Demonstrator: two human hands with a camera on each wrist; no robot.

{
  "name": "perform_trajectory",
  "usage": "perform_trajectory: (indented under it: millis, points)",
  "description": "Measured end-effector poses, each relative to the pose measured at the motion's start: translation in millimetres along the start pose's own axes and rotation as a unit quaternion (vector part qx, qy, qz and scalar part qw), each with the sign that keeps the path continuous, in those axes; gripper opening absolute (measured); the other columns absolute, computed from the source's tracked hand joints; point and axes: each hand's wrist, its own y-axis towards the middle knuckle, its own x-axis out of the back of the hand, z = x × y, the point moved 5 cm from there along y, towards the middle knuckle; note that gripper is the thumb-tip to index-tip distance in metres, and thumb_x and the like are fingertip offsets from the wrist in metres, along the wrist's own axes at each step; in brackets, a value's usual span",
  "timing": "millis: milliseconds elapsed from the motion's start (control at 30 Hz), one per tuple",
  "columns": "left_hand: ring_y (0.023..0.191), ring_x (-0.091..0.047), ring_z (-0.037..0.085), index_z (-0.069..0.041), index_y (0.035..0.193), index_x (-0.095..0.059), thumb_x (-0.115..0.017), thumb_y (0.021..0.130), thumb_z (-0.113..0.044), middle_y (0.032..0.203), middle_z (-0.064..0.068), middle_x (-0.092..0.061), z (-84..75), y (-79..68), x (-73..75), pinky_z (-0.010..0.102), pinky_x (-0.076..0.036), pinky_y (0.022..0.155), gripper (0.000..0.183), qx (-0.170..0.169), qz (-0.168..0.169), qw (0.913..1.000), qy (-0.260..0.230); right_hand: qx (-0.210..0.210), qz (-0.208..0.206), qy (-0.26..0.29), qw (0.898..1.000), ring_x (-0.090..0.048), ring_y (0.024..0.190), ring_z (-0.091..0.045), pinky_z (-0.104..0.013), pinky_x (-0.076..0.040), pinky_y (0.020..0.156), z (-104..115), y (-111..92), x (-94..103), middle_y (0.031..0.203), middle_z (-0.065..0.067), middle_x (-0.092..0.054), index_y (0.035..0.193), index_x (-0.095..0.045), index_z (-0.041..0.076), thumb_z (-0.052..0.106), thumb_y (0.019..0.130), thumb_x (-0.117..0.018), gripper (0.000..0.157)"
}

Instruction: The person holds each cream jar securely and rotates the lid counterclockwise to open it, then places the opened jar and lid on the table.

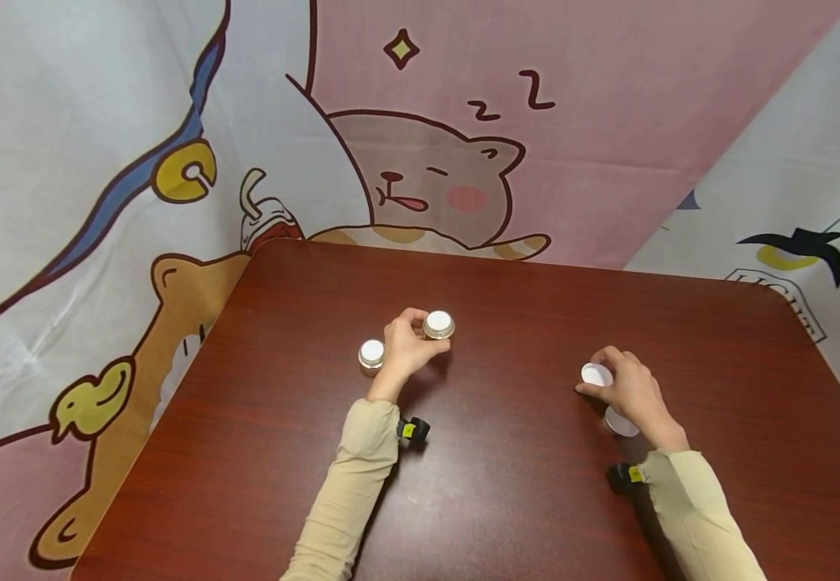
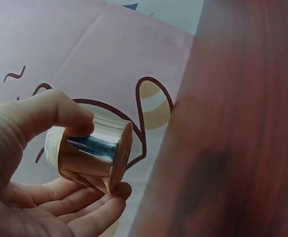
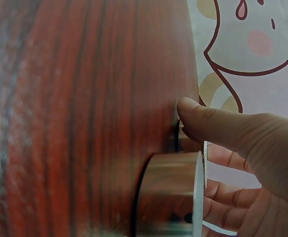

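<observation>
My left hand (image 1: pixel 408 345) holds a shiny gold jar (image 2: pixel 92 150) with a white top, its thumb on one side and fingers on the other. That jar is raised above the table, its shadow falling just below. A second jar (image 1: pixel 372 355), also white on top, stands left of this hand. At the right, my right hand (image 1: pixel 633 394) has its thumb and fingers around a round gold lid (image 1: pixel 597 374), white inside and facing up. Another such lid (image 3: pixel 168 195) sits on the table under the palm side, partly covered by the hand in the head view.
The dark red-brown wooden table (image 1: pixel 507 484) has rounded far corners. Behind and left of it hangs a cloth (image 1: pixel 579 186) printed with cartoon animals. Each sleeve carries a small black wrist camera (image 1: pixel 414 431).
</observation>
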Motion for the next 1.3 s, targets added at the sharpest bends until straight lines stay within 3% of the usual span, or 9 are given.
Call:
perform_trajectory:
  millis: [333, 567, 800, 1033, 1167, 1300]
  points:
    - [0.103, -0.075, 0.040, 0.005, 0.111, -0.072, -0.096, 0.074, -0.004, 0.102, 0.024, -0.081, 6.9, 1.1, -6.6, 0.038, -0.062, 0.089, 0.045, 0.002, 0.020, 0.9957, 0.090, -0.006, 0.000, 0.001, 1.000, -0.069, 0.100, -0.045, -0.061, -0.061, 0.075, 1.8, -1.3, -0.1, 0.117, -0.027, -0.068, 0.122, -0.066, 0.012, 0.040, 0.085, -0.100, 0.058]
    - [0.099, -0.072, 0.036, 0.003, 0.108, -0.072, -0.097, 0.074, -0.002, 0.099, 0.022, -0.079, 13.0, 2.9, -10.3, 0.038, -0.061, 0.088, 0.043, 0.011, 0.026, 0.9936, 0.109, -0.009, -0.003, -0.002, 1.000, -0.069, 0.100, -0.046, -0.064, -0.061, 0.077, 8.9, -4.5, 3.1, 0.116, -0.028, -0.068, 0.123, -0.065, 0.010, 0.038, 0.086, -0.099, 0.058]
    - [0.105, -0.073, 0.040, 0.004, 0.109, -0.072, -0.096, 0.074, 0.000, 0.104, 0.024, -0.080, 17.8, 4.4, -13.1, 0.042, -0.063, 0.095, 0.043, 0.017, 0.035, 0.9928, 0.114, -0.006, -0.007, -0.008, 1.000, -0.068, 0.100, -0.046, -0.065, -0.061, 0.078, 12.8, -6.4, 4.8, 0.116, -0.029, -0.067, 0.123, -0.064, 0.009, 0.037, 0.088, -0.098, 0.057]
    - [0.091, -0.070, 0.030, 0.002, 0.103, -0.072, -0.095, 0.072, 0.000, 0.093, 0.019, -0.078, 22.6, 6.6, -15.2, 0.033, -0.060, 0.083, 0.039, -0.008, 0.026, 0.9926, 0.119, -0.005, -0.006, -0.005, 1.000, -0.069, 0.098, -0.044, -0.063, -0.061, 0.077, 9.1, -4.4, 3.4, 0.116, -0.028, -0.068, 0.124, -0.065, 0.010, 0.038, 0.086, -0.099, 0.058]
    - [0.096, -0.072, 0.034, 0.004, 0.108, -0.073, -0.095, 0.074, 0.001, 0.099, 0.022, -0.080, 20.6, 5.1, -14.8, 0.036, -0.061, 0.088, 0.041, 0.009, 0.036, 0.9923, 0.118, -0.003, -0.007, -0.005, 1.000, -0.069, 0.098, -0.044, -0.063, -0.062, 0.077, 8.8, -4.4, 3.3, 0.116, -0.028, -0.068, 0.124, -0.065, 0.010, 0.038, 0.087, -0.099, 0.057]
    - [0.098, -0.073, 0.036, 0.004, 0.107, -0.073, -0.095, 0.073, 0.000, 0.100, 0.023, -0.080, 23.5, 7.5, -15.8, 0.038, -0.062, 0.089, 0.041, 0.005, 0.038, 0.9926, 0.115, -0.004, -0.008, -0.005, 1.000, -0.069, 0.098, -0.046, -0.064, -0.061, 0.076, 10.9, -5.7, 4.6, 0.115, -0.028, -0.067, 0.123, -0.064, 0.010, 0.037, 0.087, -0.098, 0.057]
